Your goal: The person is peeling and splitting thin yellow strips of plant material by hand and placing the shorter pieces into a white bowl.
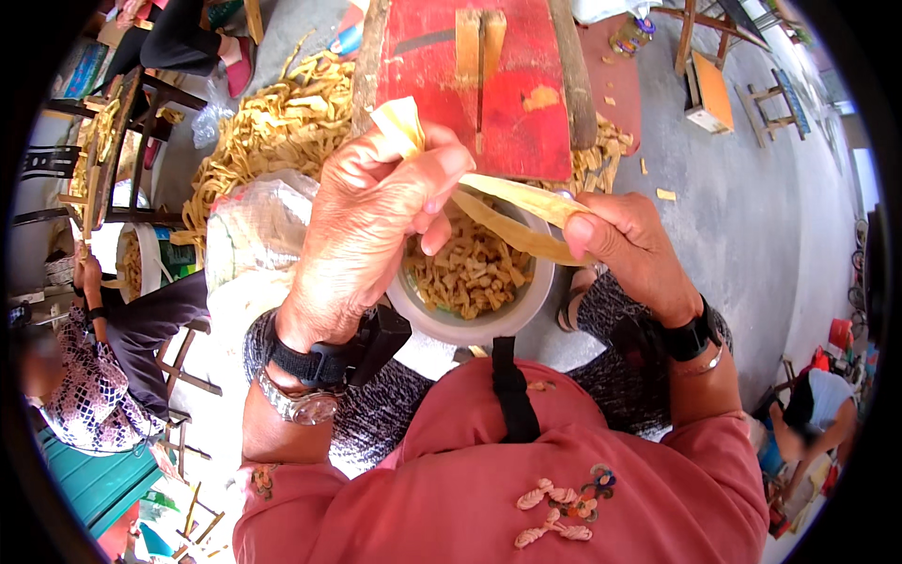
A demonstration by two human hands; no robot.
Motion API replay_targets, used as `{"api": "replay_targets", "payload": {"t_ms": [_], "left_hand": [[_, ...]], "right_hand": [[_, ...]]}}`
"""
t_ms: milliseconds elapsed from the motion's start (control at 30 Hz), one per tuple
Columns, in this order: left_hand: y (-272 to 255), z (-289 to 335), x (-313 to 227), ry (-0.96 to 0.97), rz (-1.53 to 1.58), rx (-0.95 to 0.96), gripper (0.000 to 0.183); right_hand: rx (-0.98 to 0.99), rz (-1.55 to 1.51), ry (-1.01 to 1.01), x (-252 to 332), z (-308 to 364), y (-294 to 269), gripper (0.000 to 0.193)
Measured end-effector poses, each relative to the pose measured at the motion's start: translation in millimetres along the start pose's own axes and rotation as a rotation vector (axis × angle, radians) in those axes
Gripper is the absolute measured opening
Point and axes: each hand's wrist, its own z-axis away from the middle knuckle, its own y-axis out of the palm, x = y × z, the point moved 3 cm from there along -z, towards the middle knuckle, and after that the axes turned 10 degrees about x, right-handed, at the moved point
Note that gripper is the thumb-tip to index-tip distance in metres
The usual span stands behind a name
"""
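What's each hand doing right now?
Left hand: closed on one end of the pale strip.
Right hand: closed on the strip's other end, above the bowl.

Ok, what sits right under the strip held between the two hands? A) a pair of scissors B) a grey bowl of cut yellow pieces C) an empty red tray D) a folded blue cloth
B: the pale yellow strip, held by the left hand and right hand, spans a grey bowl full of cut yellow pieces.

1 head fisheye, looks steeply down, close over hands (489,226), lap.
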Motion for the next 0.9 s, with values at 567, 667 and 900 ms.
{"api": "replay_targets", "payload": {"t_ms": [567,667,900], "left_hand": [[-17,-70,-10,0.231,-0.718,-0.249,0.015],[-33,-72,-7,0.342,-1.099,-0.394,0.017],[-4,-16,3,-0.042,-0.757,0.121,0.018]], "right_hand": [[-0.547,0.759,-0.148,10,-63,-28,0.028],[-0.428,0.785,-0.049,-2,-55,-20,0.029],[-0.331,0.057,-0.146,8,-16,-15,0.027]]}}
